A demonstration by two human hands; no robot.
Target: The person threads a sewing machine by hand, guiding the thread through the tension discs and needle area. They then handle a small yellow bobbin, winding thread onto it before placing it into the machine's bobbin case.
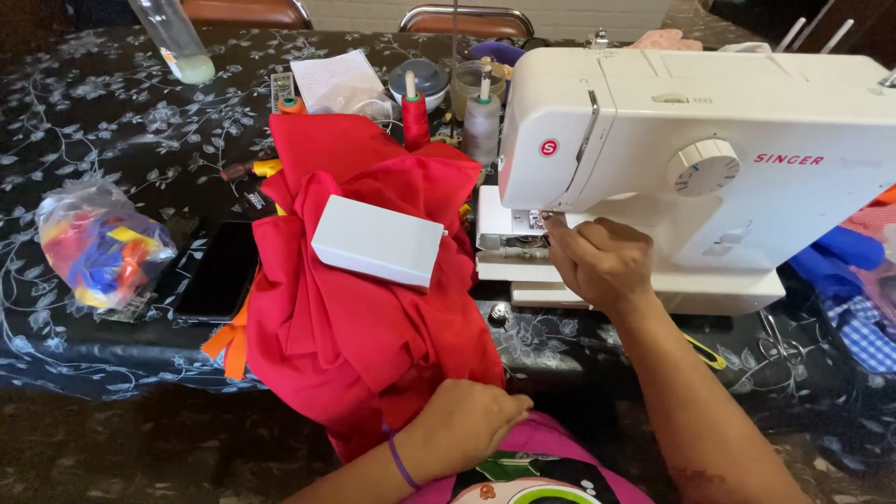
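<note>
A white sewing machine (709,121) stands on the table at the right. My right hand (602,261) reaches to its needle area (532,222), fingertips pinched close at the presser foot; whether it holds anything small is hidden. A heap of red fabric (364,308) lies left of the machine and hangs over the table's front edge. On the heap rests a white box-shaped cover (378,240). My left hand (467,420), with a purple band at the wrist, is closed on the lower edge of the red fabric near my lap.
A dark floral tablecloth (112,140) covers the table. A plastic bag of coloured pieces (98,245), a black phone (219,271), thread cones (415,112), a jar (467,84), a bottle (177,37) and blue checked cloth (854,289) lie around. Chairs stand behind.
</note>
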